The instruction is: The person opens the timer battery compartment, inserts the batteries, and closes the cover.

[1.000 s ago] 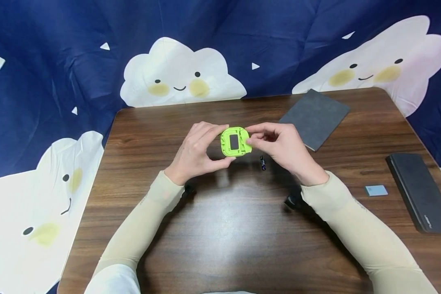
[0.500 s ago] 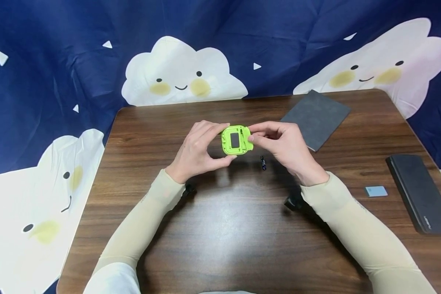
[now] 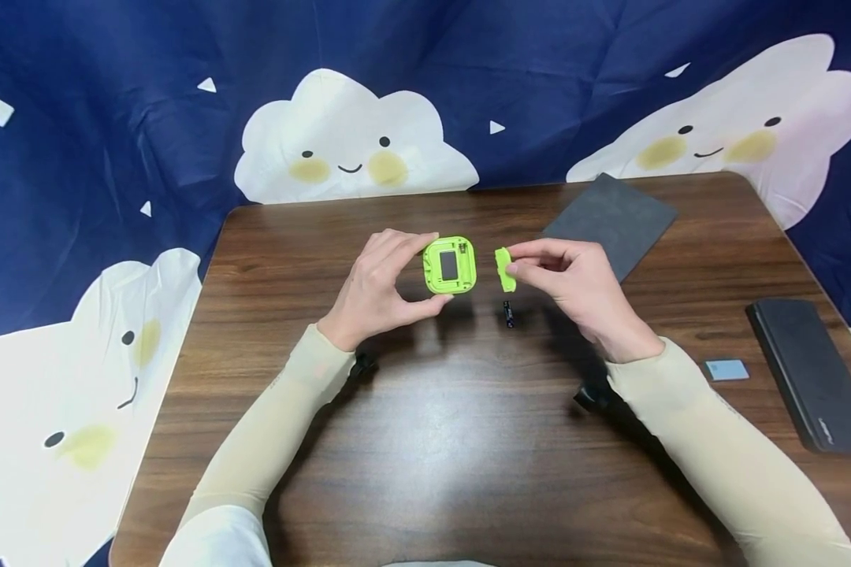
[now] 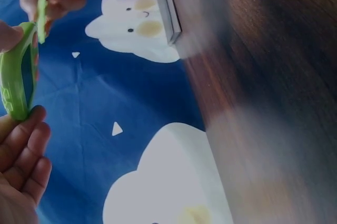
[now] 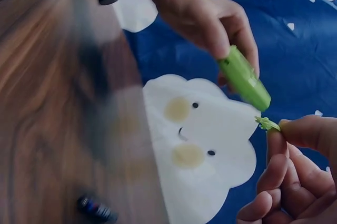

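You hold the square, round-cornered, bright green plastic gadget (image 3: 450, 265) above the brown wooden tabletop (image 3: 425, 449), its edges pinched in your left hand (image 3: 376, 287). Your right hand (image 3: 574, 276) pinches a thin, bright green plastic piece (image 3: 505, 272) near it, apart. A small, dark, tube-shaped battery (image 3: 508, 314) lies below that piece. Farther right are a flat, dark grey book (image 3: 613, 220), a small, light blue block (image 3: 727, 369) and a long black box (image 3: 811, 374).

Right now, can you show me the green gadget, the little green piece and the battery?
Green gadget (image 3: 450, 266): head view, on the dark rectangle in its middle.
Little green piece (image 3: 503, 268): head view, middle of its visible side.
Battery (image 3: 508, 314): head view, middle of its dark body.
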